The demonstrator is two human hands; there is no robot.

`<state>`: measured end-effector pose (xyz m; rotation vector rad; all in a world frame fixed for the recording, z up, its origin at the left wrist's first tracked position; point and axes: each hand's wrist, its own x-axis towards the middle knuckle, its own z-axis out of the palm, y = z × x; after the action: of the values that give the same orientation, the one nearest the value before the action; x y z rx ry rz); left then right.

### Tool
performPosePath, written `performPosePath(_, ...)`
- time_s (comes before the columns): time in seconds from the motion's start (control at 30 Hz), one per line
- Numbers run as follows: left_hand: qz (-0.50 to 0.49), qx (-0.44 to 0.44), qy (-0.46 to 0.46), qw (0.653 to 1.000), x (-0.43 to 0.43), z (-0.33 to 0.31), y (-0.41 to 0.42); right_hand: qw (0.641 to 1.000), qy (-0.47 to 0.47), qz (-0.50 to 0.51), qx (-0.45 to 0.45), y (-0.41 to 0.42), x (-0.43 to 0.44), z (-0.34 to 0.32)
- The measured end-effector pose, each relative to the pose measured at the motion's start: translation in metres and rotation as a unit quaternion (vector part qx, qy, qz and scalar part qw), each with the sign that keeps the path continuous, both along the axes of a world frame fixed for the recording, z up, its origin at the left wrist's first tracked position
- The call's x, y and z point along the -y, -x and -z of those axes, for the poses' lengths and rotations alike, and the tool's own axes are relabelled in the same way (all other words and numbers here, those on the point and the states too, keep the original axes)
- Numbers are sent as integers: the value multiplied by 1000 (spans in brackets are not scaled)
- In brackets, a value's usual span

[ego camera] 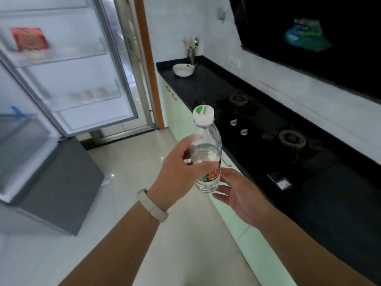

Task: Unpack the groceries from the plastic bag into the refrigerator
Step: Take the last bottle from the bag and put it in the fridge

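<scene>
- White refrigerator door (82, 65), swung open: the upper door shelf holds a blurred red packet (28, 39); the lower shelf holds pale rounded items (88, 93), too blurred to identify.
- Clear plastic water bottle with white cap (205, 149): near upright, in mid-air over the floor, beside the black countertop (206, 85).
- Left hand (175, 168): grasps the bottle's middle, thumb across the label.
- Right hand (239, 193): fingers relaxed, just beside the bottle's base; contact unclear.

Cannot read the blurred red packet (28, 39) on the refrigerator door (82, 69), nor name the pale round things (86, 94) on its lower shelf. Cannot see the water bottle (205, 149) label whole under the left hand (176, 168) thumb. Cannot tell contact from gap between right hand (241, 195) and bottle base
</scene>
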<state>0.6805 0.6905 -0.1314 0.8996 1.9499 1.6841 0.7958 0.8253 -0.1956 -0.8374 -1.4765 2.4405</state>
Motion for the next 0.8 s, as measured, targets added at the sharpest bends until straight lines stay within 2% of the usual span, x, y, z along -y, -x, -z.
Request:
performPosePath(0.4, -208, 20, 24, 978, 112, 12, 91, 975, 0, -220, -12, 158, 75, 12)
performPosePath(0.6, -286, 18, 46, 957, 117, 20, 145, 955, 8, -297, -11, 236, 80, 24)
performPosePath(0.8, -325, 11, 66, 943, 86, 10, 216, 938, 8, -347, -11, 326, 49, 22)
